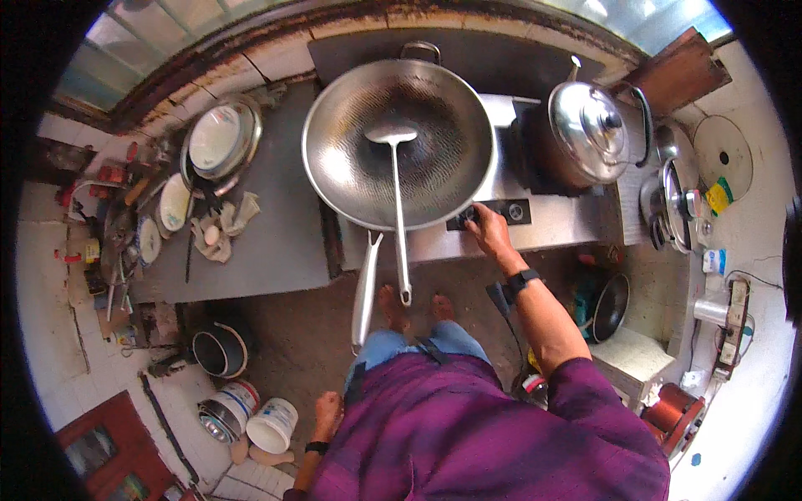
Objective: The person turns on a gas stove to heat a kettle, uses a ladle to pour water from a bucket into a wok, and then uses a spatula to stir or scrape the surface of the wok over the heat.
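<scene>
My right hand [490, 232] reaches to the front of a steel gas stove [432, 241], its fingers gripping a black control knob [467, 216]. Just left of that hand, a large metal wok [438, 181] with a dimpled inside sits over the stove. Across the wok lies a metal wok spatula [397, 200], its head at the bottom and its handle past the near rim. The wok's long handle [365, 294] points toward me. My left hand [328, 413] hangs low at my side, away from the counter; nothing shows in it, and its finger position is unclear.
A lidded steel pot [586, 138] stands on the right burner. Stacked bowls [215, 141], a crumpled cloth [216, 241] and an egg-like object [212, 235] lie on the grey counter [276, 188] to the left. White buckets [273, 426] and a dark pot [219, 352] occupy the floor at left.
</scene>
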Tool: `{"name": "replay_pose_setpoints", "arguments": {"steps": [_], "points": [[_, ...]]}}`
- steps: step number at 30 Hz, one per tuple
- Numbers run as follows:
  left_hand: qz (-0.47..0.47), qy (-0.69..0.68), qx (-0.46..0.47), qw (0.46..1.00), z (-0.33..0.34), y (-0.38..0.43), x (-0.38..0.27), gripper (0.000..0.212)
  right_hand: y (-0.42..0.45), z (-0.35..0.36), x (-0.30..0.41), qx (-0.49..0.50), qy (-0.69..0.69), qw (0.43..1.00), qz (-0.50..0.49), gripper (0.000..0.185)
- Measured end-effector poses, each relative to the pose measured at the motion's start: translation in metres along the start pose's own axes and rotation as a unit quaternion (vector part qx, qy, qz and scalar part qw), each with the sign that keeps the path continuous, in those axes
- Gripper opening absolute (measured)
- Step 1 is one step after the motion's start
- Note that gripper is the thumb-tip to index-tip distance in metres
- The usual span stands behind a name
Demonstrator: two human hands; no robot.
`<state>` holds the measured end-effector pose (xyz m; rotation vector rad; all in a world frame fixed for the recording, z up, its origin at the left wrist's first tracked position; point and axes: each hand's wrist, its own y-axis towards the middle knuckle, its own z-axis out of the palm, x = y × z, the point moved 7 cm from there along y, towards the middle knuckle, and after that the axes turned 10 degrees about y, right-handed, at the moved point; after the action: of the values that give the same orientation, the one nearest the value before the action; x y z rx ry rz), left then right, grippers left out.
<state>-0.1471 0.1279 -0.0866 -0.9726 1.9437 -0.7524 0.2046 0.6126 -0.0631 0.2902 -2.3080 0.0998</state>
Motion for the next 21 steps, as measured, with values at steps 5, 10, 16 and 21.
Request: {"name": "replay_pose_setpoints", "arguments": {"steps": [5,10,16,21], "points": [[0.1,0.151,-0.069,0.981,0.001,0.031,0.045,0.026,0.001,0.0,0.004,0.035,0.061,0.996,0.063,0.044],[0.028,0.14,0.021,0.99,-0.006,0.041,0.063,0.027,0.003,0.0,0.017,0.06,0.029,0.994,0.085,0.044],[-0.102,-0.072,0.003,0.992,-0.01,0.057,0.09,0.023,0.003,0.0,0.012,0.033,0.045,0.996,0.069,0.038],[-0.053,0.056,0.043,0.996,-0.028,0.063,0.057,0.021,0.0,-0.002,0.007,0.027,0.056,0.997,0.055,0.04]]}}
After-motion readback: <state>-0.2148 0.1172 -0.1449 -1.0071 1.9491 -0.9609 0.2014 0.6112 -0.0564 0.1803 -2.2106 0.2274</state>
